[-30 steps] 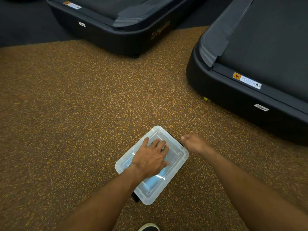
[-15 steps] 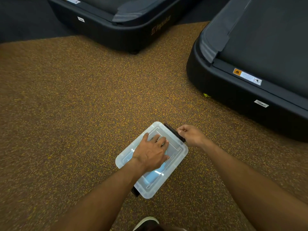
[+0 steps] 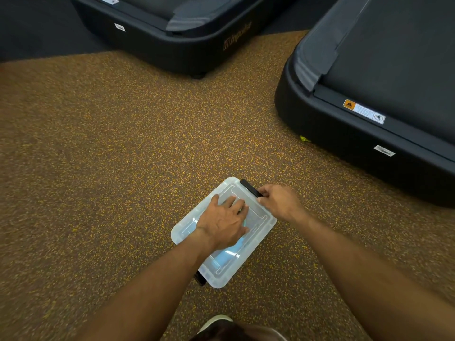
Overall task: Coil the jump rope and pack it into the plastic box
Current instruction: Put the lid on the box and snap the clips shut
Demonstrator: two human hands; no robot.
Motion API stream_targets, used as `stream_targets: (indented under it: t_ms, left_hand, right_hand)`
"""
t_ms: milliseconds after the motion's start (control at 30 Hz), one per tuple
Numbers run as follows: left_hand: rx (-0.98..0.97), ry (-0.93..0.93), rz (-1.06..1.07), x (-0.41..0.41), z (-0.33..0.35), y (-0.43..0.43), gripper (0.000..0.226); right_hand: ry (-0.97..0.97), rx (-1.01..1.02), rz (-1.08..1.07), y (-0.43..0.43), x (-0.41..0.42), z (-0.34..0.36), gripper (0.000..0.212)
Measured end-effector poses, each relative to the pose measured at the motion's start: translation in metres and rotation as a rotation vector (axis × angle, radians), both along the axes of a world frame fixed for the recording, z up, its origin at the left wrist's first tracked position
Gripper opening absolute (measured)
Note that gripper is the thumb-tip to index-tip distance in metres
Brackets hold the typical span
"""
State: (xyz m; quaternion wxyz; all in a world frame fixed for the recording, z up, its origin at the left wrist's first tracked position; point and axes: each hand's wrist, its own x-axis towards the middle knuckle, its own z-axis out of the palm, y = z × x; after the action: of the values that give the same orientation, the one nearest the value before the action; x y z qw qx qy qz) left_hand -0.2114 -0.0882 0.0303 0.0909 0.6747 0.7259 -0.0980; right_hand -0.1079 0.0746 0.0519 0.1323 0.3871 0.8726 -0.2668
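A clear plastic box (image 3: 229,271) with its lid on lies on the speckled floor, turned at an angle. Something light blue shows faintly through the lid; the jump rope cannot be made out. My left hand (image 3: 222,223) lies flat on the lid, fingers spread. At the box's far right edge my right hand (image 3: 280,203) pinches a black latch (image 3: 250,188), which stands raised above the lid's edge. A second black latch (image 3: 200,279) peeks out at the near left edge, beside my left forearm.
Two black treadmills rise from the floor: one (image 3: 172,33) at the back, one (image 3: 381,94) close on the right. My shoe (image 3: 216,323) shows at the bottom edge. Brown speckled floor (image 3: 98,168) stretches to the left.
My right hand moved onto the far right edge of the box and took hold of the black latch, which now stands raised. My left hand stayed flat on the lid.
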Motion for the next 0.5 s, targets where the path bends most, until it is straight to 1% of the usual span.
stream_targets:
  t_ms: [133,300,400,500]
  left_hand:
    - [-0.010,0.012,-0.004,0.000,0.004,0.002,0.065]
    - [-0.035,0.014,-0.010,-0.001,0.006,0.002,0.065]
    - [-0.057,0.018,-0.006,-0.001,0.005,0.002,0.066]
    - [-0.045,0.003,0.000,0.000,0.005,0.003,0.066]
  right_hand:
    - [0.009,0.026,-0.006,-0.004,-0.003,-0.004,0.038]
    - [-0.002,0.149,0.018,-0.016,-0.001,-0.002,0.035]
    - [-0.015,0.209,0.046,-0.021,-0.002,0.000,0.030]
    - [-0.043,0.233,0.071,-0.025,-0.002,0.001,0.029]
